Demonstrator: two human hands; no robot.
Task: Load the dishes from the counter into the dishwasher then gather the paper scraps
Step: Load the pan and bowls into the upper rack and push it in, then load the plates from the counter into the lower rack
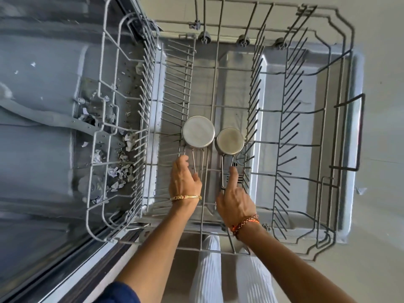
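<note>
Pans sit upside down side by side in the rack [341, 149]: big pan [198, 131] left, small pan [230, 141] right. Left hand [183, 177] pinches the big pan's wire handle. Right hand [235, 201] touches the small pan's handle with a straight forefinger, gripping nothing. Paper scraps [115, 171] lie on the dishwasher floor.

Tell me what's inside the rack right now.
Two steel pans, the larger left of the smaller, both bottom-up, so their insides are hidden. The rack otherwise shows bare wire.

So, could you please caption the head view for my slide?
Both hands, left hand and right hand, set two steel measuring cups upside down in the dishwasher rack.
</note>
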